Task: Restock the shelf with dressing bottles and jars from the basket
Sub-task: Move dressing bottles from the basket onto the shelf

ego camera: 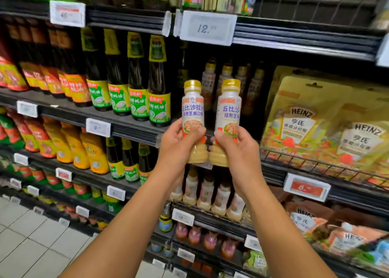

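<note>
Two upright dressing bottles with gold caps, white labels and beige dressing are held side by side before the shelf. My left hand grips the left dressing bottle round its lower half. My right hand grips the right dressing bottle the same way. Both bottles hang in front of the shelf edge, level with a dark gap where several similar bottles stand further back. The basket is not in view.
Dark sauce bottles with green labels stand left of the gap. Heinz pouches fill a wire tray on the right. More beige dressing bottles line the shelf below. A price tag hangs above. White floor tiles lie at lower left.
</note>
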Tool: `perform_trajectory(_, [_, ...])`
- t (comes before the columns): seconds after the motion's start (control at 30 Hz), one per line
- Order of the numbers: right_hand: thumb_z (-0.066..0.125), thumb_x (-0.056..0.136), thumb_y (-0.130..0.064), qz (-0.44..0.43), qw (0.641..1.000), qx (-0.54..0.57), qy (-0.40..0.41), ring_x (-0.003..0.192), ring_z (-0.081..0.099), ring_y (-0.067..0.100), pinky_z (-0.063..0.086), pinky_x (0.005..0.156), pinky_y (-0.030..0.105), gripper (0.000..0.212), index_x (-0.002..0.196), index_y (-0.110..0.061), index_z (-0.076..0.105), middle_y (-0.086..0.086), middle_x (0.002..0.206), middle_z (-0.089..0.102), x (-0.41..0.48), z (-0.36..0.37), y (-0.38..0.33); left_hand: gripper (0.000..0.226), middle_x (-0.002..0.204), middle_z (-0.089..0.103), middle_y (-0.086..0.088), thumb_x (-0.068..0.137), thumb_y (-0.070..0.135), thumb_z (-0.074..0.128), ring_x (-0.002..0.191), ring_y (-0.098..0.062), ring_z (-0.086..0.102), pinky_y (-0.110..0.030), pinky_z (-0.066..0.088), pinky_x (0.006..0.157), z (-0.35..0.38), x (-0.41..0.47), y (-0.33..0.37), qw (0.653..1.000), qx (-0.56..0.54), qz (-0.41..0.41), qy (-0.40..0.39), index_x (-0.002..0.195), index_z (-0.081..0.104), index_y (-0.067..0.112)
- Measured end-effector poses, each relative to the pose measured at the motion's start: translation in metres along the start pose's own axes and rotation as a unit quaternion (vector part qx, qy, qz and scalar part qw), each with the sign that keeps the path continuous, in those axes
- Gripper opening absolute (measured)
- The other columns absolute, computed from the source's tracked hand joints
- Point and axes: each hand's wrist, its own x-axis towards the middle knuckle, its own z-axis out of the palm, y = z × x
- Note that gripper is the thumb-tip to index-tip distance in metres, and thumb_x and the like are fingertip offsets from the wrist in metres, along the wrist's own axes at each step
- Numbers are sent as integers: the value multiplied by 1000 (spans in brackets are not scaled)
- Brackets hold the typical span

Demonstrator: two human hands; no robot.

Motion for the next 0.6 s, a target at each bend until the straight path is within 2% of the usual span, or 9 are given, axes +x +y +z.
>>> perform_trajectory(0.1, [75,68,-47,-17,999,-24,14,91,72,29,58,83,50,44,102,-20,67,9,96,74,13,0,-3,37,95,71,-8,88,8,71,85,-19,67,-36,56,78,4,17,-1,1000,7,0,-26,123,60,4])
perform_trajectory(0.23, [74,74,-40,-27,999,-38,27,90,72,21,60,82,46,36,104,-23,66,4,95,75,31,1,-9,28,100,74,-10,87,18,73,91,-22,70,-39,58,80,7,44,5,997,39,13,-66,114,65,11])
perform_trajectory(0.37, [76,73,-38,-38,996,-60,56,87,72,13,58,75,34,39,107,-22,66,-1,94,75,47,4,-16,37,101,76,-1,80,33,75,92,-16,73,-29,59,72,5,72,16,987,96,54,-113,113,65,22])
perform_trajectory(0.43, [77,72,-41,-44,993,-80,74,88,72,14,59,77,34,40,106,-21,66,-2,95,75,55,4,-17,42,101,77,3,76,39,77,93,-13,73,-25,59,71,5,87,21,981,120,67,-140,113,64,26])
perform_trajectory(0.53, [81,74,-41,-39,988,-109,105,92,73,15,61,80,37,45,110,-18,68,0,100,76,65,4,-16,36,101,76,8,77,32,80,94,-8,72,-22,57,76,4,109,23,970,159,75,-166,109,64,29])
perform_trajectory(0.6, [83,77,-37,-43,981,-142,125,90,74,10,61,78,32,36,107,-19,72,-3,97,77,72,2,-15,33,98,76,8,78,24,82,93,-7,72,-22,57,79,2,123,20,963,183,83,-178,107,65,27])
